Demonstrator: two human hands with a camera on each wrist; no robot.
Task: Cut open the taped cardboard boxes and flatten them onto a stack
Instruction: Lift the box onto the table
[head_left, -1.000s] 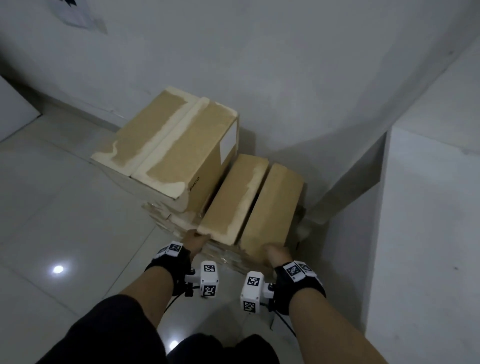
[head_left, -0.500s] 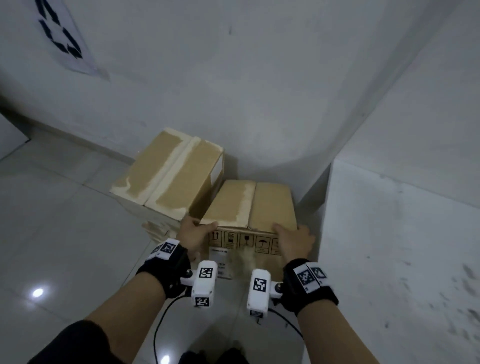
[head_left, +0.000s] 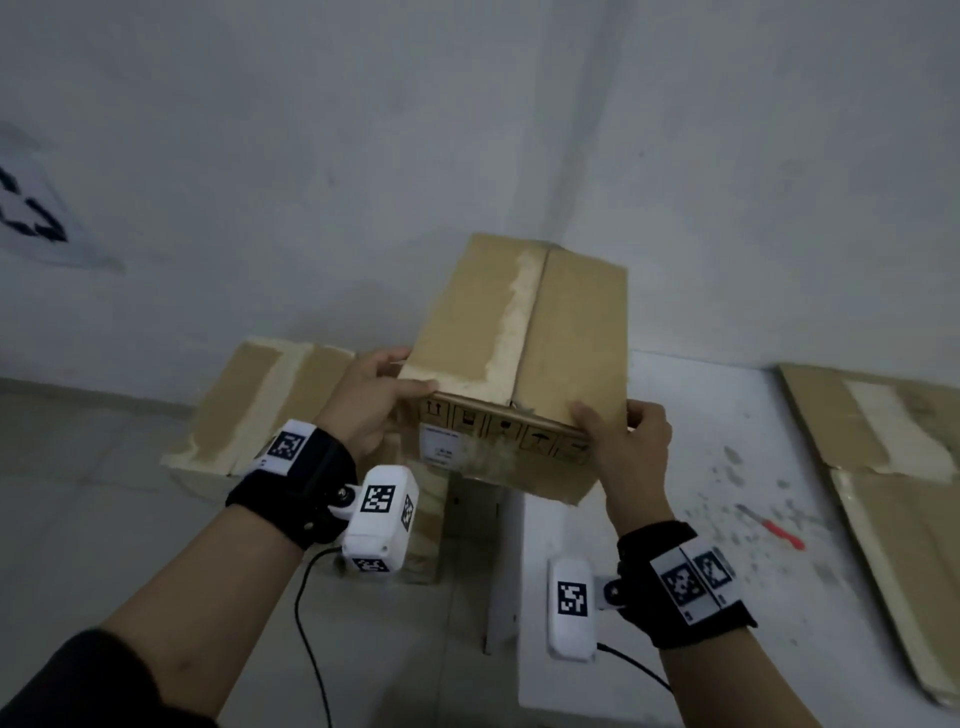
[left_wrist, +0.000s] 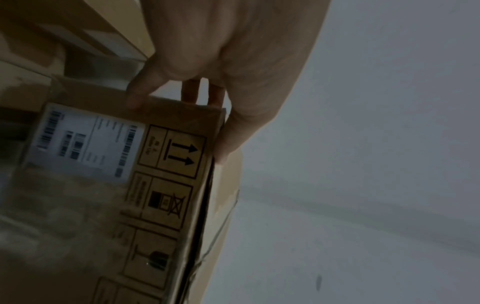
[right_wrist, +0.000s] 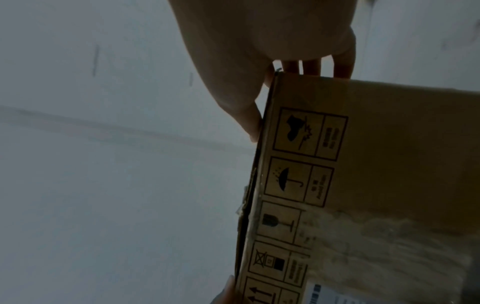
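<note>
I hold a taped brown cardboard box in the air, above the left edge of a white table. My left hand grips its near left corner, thumb on top and fingers down the side. On the near right corner my right hand grips the same way. The left wrist view shows the box with its white label and handling symbols under my left hand. The box face with printed symbols fills the right wrist view below my right hand.
A larger taped box sits on the floor to the left, against the wall. Flattened cardboard lies on the table's right side. A red-handled cutter lies among paper scraps on the table. Walls meet in a corner behind.
Both hands have lifted the smaller box from the floor beside the larger box, up and rightwards to table height. My view has risen with it, bringing the table top and flattened cardboard into sight.
</note>
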